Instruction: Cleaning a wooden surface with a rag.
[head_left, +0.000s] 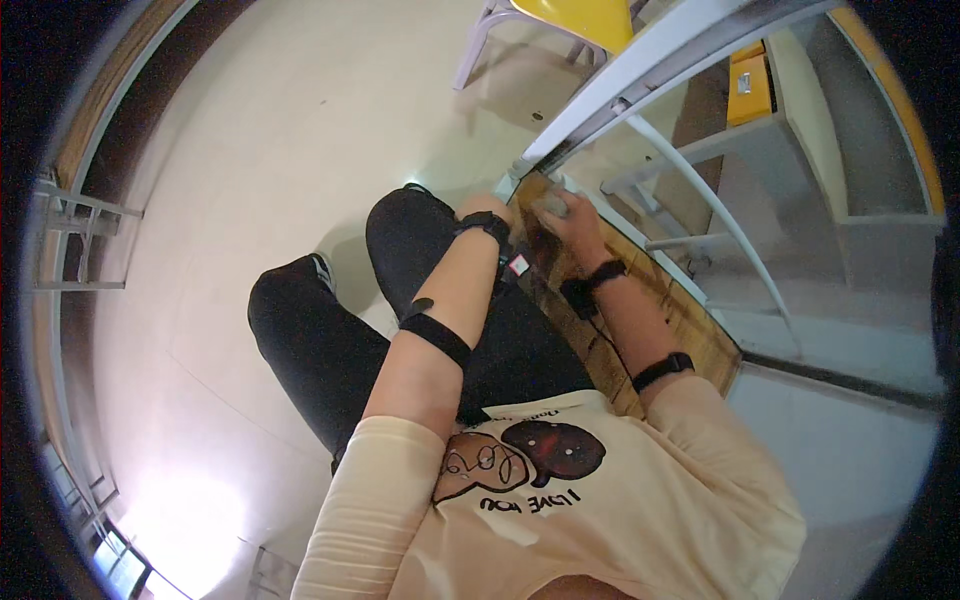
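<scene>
My right hand (579, 225) is curled around a small pale grey item (553, 204), too blurred to name, low over the far end of a brown wooden board (660, 300). My left hand (484, 208) lies to its left, by the board's edge near the foot of a white frame; its fingers are mostly hidden, so I cannot tell whether it holds anything. Between my forearms is a small white tag with a pink border (518, 265). Black straps circle both wrists and forearms, and a dark device with a cable hangs at my right wrist.
A curved white metal frame (600, 97) rises beyond the board. A yellow chair (577, 19) with pale legs stands at the top. At upper right is a yellow box (748, 90) beside a grey structure. Metal racks line the left edge. My black-clad knees rise over the pale floor.
</scene>
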